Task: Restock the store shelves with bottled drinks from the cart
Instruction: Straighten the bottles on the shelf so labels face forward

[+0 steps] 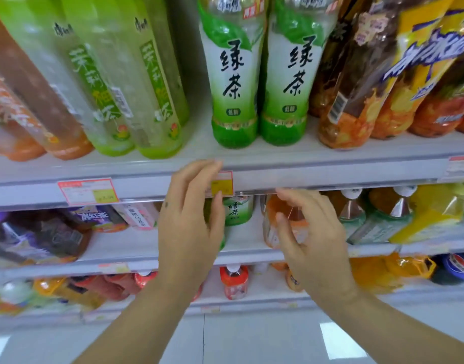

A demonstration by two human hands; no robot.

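Both hands are empty, fingers loosely spread: left hand (191,222) at the shelf (330,161) edge, right hand (312,240) at its 3 o'clock. Two tea bottles (235,74) stand on the shelf at 12 o'clock from them, so placing looks done. Next likely means fetching more bottles (cart out of view).

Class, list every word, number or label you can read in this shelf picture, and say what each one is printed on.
"绿茶": left green tea bottle, upper shelf.
"绿茶": right green tea bottle, beside it.
"绿茶": small green bottle, lower shelf.
Too blurred or too small to read: price tags, pale green bottles, yellow pack and all other labels.
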